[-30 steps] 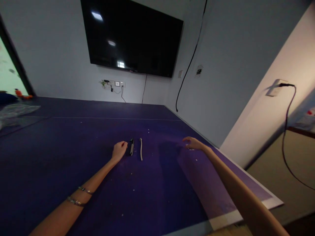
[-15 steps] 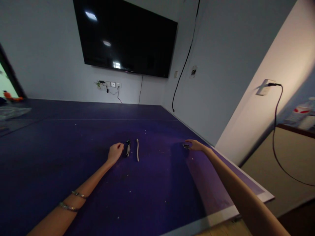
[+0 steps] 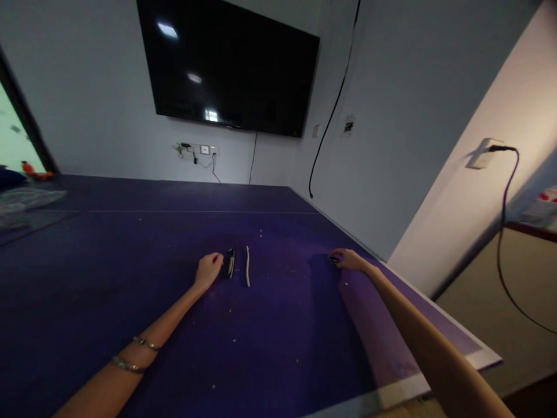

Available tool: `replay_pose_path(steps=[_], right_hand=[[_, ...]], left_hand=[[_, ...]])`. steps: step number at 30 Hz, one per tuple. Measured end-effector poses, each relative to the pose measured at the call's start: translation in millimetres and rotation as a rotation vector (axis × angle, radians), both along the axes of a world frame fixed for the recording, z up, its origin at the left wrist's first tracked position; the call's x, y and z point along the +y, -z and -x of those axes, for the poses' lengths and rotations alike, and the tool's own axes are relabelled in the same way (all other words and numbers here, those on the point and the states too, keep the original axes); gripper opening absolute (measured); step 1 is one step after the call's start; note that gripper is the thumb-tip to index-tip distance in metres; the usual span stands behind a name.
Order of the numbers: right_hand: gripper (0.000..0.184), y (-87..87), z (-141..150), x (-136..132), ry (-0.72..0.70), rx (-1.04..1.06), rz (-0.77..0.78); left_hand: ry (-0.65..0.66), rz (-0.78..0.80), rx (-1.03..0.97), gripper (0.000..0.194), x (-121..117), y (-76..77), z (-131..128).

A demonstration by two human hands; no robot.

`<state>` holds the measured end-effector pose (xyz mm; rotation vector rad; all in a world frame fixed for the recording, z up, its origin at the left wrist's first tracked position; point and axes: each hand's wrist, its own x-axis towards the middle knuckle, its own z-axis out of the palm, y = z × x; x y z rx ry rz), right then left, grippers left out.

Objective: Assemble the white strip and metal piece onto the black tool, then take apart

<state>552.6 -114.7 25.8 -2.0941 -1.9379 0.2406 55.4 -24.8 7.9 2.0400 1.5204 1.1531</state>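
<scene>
With fingers (image 3: 338,252) of the right hand (image 3: 349,259) bent at a small dark piece (image 3: 333,259), hold unclear, left hand (image 3: 209,269) curled beside dark bar (image 3: 231,264), contents hidden, seems partway along: bar and pale strip (image 3: 248,268) laid on tabletop (image 3: 270,331).

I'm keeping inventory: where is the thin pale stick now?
In the head view, the thin pale stick lies on the purple table, just right of the dark object beside the left hand.

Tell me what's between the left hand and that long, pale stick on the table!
In the head view, a slim dark thing with a paler strip lies between the left hand and the pale stick.
</scene>
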Motion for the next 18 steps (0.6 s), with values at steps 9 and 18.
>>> replay_pose_path(steps=[9,18], right_hand=[[0.058,-10.2,52.4,22.8,-0.138,0.108,-0.016],[0.06,-20.4,181.2,60.5,-0.439,0.218,-0.078]], left_hand=[[-0.008,0.036,-0.017,0.029,-1.2,1.0,-0.5],[-0.024,0.047,-0.062,0.03,-1.3,3.9,-0.7]])
